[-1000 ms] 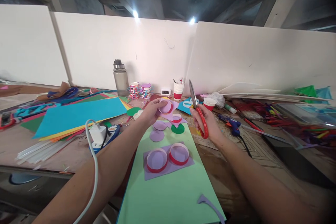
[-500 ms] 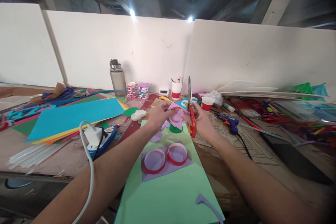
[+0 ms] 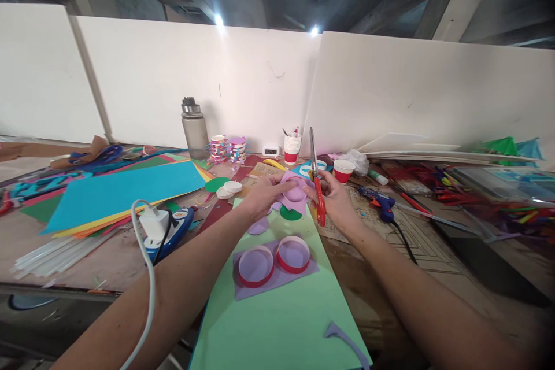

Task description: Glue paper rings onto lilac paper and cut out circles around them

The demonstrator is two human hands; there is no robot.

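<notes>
My left hand (image 3: 267,192) is closed on the left edge of a small purple sheet of craft paper (image 3: 295,202), which has a ring on it. My right hand (image 3: 333,196) holds red-handled scissors (image 3: 319,202), blades pointing up, while its fingertips touch the sheet's right side. Below lies a light green sheet (image 3: 277,324). On it, two red-edged paper rings (image 3: 255,284) sit on another purple piece (image 3: 277,286). A purple disc (image 3: 259,226) and a green disc (image 3: 290,213) lie near my hands. A curved purple scrap (image 3: 347,340) rests at the front.
Left are stacked coloured sheets (image 3: 125,188), a power strip (image 3: 184,222) with a white cable, and a bottle (image 3: 194,130). Paper cups (image 3: 343,170) and a small clock (image 3: 271,151) stand behind. A blue glue gun (image 3: 381,202) lies right, near a clear plastic box (image 3: 498,182).
The purple sheet has turned and flattened between my hands, showing the ring more face-on. My right fingers have shifted slightly on its edge, and the scissors tilt a little more to the left.
</notes>
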